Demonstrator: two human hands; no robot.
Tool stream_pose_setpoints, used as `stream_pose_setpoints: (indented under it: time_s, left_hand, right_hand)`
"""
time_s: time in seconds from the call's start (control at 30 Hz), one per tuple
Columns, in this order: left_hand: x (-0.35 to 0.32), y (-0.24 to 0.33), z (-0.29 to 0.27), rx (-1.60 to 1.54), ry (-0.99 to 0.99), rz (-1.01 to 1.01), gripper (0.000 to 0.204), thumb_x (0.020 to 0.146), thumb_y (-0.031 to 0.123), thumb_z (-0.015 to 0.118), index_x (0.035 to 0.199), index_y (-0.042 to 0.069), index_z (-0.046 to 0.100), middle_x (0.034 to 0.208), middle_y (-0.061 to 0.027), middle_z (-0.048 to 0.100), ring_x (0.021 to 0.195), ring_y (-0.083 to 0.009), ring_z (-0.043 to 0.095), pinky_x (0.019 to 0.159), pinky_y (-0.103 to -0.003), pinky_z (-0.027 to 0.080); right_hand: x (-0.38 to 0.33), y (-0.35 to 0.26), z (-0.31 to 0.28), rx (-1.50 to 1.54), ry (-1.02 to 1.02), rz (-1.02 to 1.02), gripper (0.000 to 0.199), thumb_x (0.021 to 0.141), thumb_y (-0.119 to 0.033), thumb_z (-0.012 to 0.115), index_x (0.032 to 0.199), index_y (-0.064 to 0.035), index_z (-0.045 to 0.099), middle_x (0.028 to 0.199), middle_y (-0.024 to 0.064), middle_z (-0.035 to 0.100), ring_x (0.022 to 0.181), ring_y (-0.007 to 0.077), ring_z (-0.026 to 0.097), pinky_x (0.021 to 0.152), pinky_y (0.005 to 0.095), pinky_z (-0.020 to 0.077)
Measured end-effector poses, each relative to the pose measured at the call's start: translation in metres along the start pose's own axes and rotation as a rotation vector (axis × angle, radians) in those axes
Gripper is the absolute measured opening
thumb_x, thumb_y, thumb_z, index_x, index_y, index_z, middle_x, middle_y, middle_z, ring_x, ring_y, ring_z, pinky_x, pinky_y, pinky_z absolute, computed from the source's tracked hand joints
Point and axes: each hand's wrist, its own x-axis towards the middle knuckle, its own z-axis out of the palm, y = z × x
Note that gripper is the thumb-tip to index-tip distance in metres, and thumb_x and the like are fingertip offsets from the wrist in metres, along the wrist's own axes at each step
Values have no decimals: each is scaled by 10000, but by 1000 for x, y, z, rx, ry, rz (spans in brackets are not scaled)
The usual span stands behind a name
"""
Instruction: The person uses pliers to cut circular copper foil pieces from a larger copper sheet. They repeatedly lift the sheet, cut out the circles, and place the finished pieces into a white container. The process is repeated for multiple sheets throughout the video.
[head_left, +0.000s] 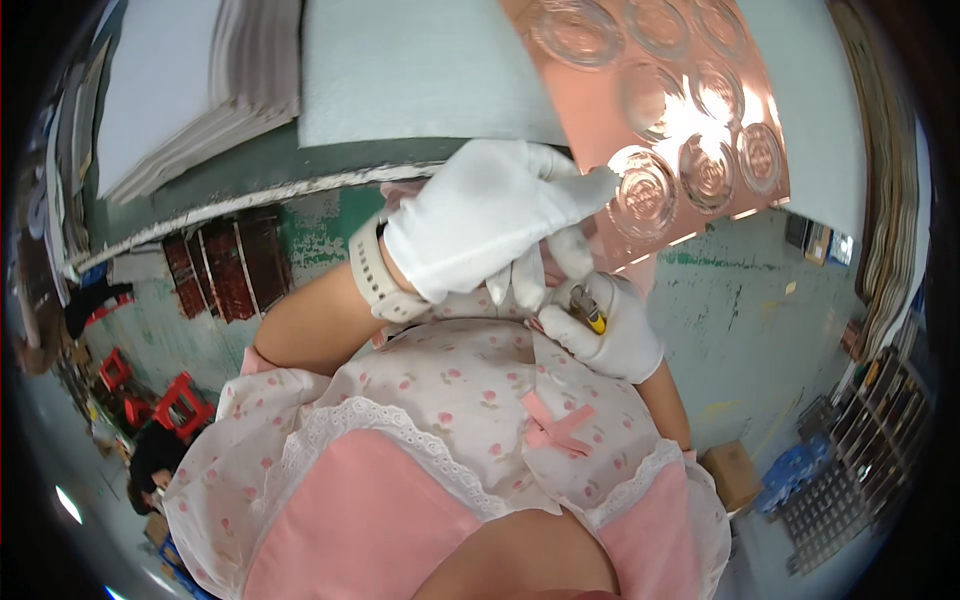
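A shiny copper-coloured sheet (590,120) with several round raised patterns lies on pale sheets, its near end projecting past the work surface. My left hand (480,215), in a white glove, is at the sheet's near left corner. Its thumb lies over the sheet's edge and the other fingers curl down below it; the exact grip is partly hidden. Just below and to the right, close to my body, my right hand (618,330), also gloved, is closed round a small tool (595,318) with a yellow and black handle and a metal end.
A stack of pale sheets (165,90) stands at the far left, with another pale sheet (420,75) beside the copper one. The green work surface has a worn front edge (250,192). Red stools (183,402) and a person (155,465) are at left; a cardboard box (733,475) is at right.
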Motion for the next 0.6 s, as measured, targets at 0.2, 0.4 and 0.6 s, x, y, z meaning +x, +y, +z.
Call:
stream_pose_setpoints:
  time_s: [0.2,0.4,0.6]
  left_hand:
    - [22,-28,26,-70,-2,-19,353,854,340,589,835,-13,589,510,-85,576,301,-97,470,255,-186,299]
    - [56,-26,51,91,-137,34,474,783,525,610,737,54,604,483,-24,522,324,-65,410,299,-192,282]
    - [65,-24,71,187,-104,40,416,796,502,617,696,100,568,500,32,465,366,-42,357,352,-203,261]
  right_hand:
    - [-26,25,10,79,348,-52,225,744,-109,688,685,-29,486,574,105,509,483,231,484,478,310,392]
    - [-25,42,9,-186,575,3,220,675,-89,662,777,-24,478,692,153,520,613,335,516,545,393,406]
    - [-20,47,7,-97,702,-74,236,652,-93,634,812,-20,477,736,166,531,684,363,521,605,424,416]
